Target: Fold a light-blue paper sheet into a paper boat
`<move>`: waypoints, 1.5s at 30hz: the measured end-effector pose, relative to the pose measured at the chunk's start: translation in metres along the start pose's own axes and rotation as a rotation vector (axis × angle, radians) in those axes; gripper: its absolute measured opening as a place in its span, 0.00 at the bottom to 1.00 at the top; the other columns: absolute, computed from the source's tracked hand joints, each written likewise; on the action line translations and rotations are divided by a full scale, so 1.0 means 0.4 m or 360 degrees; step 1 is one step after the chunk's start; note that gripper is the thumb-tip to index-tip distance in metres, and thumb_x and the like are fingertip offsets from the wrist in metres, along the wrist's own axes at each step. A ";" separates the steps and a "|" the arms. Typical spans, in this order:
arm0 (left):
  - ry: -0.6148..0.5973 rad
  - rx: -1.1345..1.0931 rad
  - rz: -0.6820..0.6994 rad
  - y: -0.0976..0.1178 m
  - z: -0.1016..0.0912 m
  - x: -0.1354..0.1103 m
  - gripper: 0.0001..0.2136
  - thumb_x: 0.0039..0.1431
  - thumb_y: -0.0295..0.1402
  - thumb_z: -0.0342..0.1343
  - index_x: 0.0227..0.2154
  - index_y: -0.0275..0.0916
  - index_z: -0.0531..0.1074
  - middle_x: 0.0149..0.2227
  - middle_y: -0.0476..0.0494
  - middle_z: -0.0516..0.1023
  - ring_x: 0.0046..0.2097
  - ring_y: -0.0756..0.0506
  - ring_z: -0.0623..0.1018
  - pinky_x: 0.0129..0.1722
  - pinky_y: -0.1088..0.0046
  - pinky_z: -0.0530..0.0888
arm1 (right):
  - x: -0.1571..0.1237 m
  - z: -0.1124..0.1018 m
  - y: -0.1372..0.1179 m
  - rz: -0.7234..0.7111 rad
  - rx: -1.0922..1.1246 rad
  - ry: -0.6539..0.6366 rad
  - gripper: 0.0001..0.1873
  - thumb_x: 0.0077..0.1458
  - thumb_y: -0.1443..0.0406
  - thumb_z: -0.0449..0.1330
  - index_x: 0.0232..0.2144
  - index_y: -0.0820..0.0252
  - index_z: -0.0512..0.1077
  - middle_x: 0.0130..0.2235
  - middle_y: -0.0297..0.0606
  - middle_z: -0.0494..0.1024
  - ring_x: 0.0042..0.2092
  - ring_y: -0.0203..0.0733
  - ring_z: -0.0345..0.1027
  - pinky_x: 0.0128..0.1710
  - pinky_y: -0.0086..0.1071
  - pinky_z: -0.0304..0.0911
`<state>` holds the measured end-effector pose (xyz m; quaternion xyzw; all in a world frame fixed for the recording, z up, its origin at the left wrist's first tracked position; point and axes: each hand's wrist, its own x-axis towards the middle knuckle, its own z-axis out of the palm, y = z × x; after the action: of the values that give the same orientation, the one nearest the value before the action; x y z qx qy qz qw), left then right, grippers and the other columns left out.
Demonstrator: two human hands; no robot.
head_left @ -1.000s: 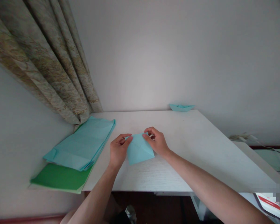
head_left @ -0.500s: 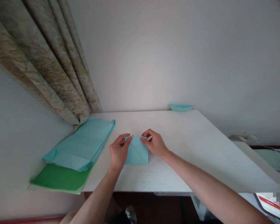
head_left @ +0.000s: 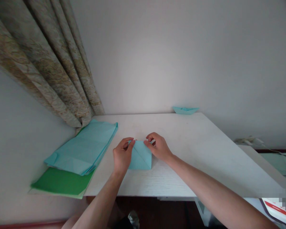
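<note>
A person sits at a white wood-grain table [head_left: 186, 159], both bare forearms reaching in from the bottom of the view. A square of folded blue paper [head_left: 140, 156] lies flat near the table's front edge, roughly midway along it, with a diagonal crease running across its face. The left hand [head_left: 122, 156] is half closed, its curled fingers [head_left: 128, 143] pinching the paper's upper left edge. The right hand [head_left: 158, 148] is also half closed, with its fingertips [head_left: 147, 143] gripping the upper right corner. The hands sit just either side of the paper, a narrow gap between them.

To the left, a long stack of folded light blue paper [head_left: 82, 148] lies at the table's end, overlapping a sheet of green paper [head_left: 59, 181]. At the far edge, a small light blue paper boat [head_left: 186, 110] sits upright against a pale wall [head_left: 157, 57]. A beige patterned curtain [head_left: 45, 63] hangs in the far left corner.
</note>
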<state>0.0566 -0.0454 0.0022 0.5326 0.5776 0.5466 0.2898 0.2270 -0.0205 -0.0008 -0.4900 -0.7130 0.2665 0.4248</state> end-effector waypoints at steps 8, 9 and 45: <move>0.0014 -0.0007 -0.0002 -0.005 -0.001 0.001 0.10 0.52 0.39 0.57 0.32 0.39 0.74 0.22 0.50 0.77 0.23 0.51 0.72 0.23 0.80 0.65 | -0.002 0.003 0.004 0.0006 0.0048 -0.0069 0.10 0.54 0.60 0.56 0.25 0.58 0.61 0.33 0.37 0.72 0.33 0.37 0.65 0.28 0.28 0.60; 0.0017 -0.0020 -0.0010 -0.005 -0.001 0.001 0.10 0.52 0.39 0.57 0.32 0.39 0.74 0.22 0.50 0.77 0.23 0.51 0.72 0.22 0.80 0.64 | -0.003 0.005 0.006 0.0026 0.0091 -0.0088 0.11 0.55 0.59 0.56 0.25 0.58 0.60 0.32 0.37 0.72 0.32 0.36 0.64 0.27 0.28 0.59; -0.0382 -0.0379 -0.0425 -0.016 -0.008 0.020 0.15 0.39 0.41 0.65 0.24 0.35 0.72 0.18 0.53 0.69 0.20 0.53 0.66 0.19 0.79 0.61 | 0.006 0.011 0.016 0.0446 0.0630 -0.0287 0.19 0.37 0.59 0.69 0.31 0.60 0.69 0.26 0.30 0.72 0.27 0.35 0.64 0.25 0.28 0.59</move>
<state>0.0496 -0.0379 -0.0013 0.4746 0.5358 0.5003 0.4872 0.2257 -0.0157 -0.0072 -0.4657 -0.6072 0.4998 0.4058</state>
